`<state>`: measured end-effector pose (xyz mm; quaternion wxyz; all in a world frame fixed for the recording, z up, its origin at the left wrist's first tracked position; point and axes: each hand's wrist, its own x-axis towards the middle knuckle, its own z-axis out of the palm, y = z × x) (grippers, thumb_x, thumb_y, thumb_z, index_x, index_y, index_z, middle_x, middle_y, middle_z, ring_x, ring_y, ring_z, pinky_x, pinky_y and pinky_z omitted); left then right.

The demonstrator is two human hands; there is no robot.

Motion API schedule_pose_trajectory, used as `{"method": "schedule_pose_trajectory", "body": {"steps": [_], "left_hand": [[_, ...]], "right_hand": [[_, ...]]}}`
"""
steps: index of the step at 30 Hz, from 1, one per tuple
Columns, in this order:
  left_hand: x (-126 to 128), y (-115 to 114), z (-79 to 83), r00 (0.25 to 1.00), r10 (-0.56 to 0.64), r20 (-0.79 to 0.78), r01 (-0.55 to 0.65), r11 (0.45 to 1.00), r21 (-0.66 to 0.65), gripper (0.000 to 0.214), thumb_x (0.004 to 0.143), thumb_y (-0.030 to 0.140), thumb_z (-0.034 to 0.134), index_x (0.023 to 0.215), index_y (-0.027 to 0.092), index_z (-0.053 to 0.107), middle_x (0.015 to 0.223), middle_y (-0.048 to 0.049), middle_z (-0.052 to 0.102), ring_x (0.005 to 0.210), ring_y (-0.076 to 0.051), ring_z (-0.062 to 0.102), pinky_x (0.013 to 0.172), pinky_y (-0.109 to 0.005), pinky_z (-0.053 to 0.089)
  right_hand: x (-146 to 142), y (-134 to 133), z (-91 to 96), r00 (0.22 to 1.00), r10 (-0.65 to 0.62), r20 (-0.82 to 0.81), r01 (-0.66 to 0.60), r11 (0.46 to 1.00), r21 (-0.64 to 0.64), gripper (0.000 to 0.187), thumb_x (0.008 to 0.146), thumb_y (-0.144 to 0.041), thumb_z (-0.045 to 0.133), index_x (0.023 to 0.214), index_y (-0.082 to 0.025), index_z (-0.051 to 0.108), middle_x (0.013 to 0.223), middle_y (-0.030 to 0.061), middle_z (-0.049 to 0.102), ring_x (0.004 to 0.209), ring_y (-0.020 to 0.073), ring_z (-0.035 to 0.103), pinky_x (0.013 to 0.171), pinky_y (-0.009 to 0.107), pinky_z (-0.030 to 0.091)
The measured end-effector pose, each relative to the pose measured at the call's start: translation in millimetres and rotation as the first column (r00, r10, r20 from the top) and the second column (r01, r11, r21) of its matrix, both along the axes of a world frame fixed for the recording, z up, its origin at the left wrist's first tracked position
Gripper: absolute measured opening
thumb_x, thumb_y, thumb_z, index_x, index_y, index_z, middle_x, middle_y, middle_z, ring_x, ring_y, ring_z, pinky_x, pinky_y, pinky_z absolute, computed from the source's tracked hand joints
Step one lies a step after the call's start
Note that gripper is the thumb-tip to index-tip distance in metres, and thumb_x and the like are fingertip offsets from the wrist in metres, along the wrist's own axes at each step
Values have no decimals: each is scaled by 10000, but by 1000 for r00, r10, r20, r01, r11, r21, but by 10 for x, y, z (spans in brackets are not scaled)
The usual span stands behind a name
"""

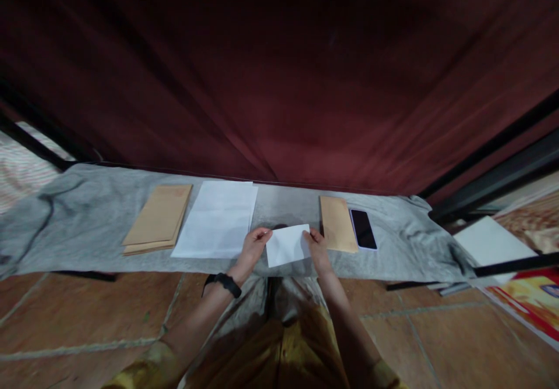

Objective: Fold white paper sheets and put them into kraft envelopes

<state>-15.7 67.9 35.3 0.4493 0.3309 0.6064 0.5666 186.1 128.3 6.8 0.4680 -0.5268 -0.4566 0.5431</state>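
Note:
Between my two hands is a small white sheet of paper (288, 246), perhaps folded, tilted slightly up at the right. My left hand (253, 248) pinches its upper left corner, and my right hand (318, 249) grips its upper right edge. Left of it lie white paper sheets (217, 220) in a stack. Farther left is a pile of brown envelopes (159, 215). Just right of my right hand a single brown envelope (339, 224) rests flat, with a phone (363, 229) beside it, its screen dark.
A grey cloth (406, 243) covers the narrow table. Behind it hangs a dark red curtain (279, 86). Black metal bars (502, 173) stand at the right, near a white box-like item (493, 240) and a red and yellow package (533, 299). The floor is tiled (109, 313).

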Motion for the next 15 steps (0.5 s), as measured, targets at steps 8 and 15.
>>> {"method": "schedule_pose_trajectory", "body": {"steps": [8, 15], "left_hand": [[-84, -21, -54, 1000, -11, 24, 13, 999, -47, 286, 596, 446, 807, 594, 189, 683, 570, 13, 591, 569, -125, 485, 560, -251, 379], [-80, 28, -53, 990, 76, 123, -67, 995, -72, 363, 541, 485, 839, 677, 180, 696, 683, -9, 651, 643, -145, 572, 591, -268, 472]], "right_hand": [[94, -9, 19, 998, -63, -22, 63, 998, -26, 286, 647, -493, 754, 767, -243, 682, 686, -40, 647, 698, 164, 578, 655, 265, 432], [104, -239, 12, 934, -96, -344, 6, 967, -253, 406, 568, -433, 888, 839, -228, 665, 789, -8, 737, 687, 174, 694, 687, 307, 567]]}}
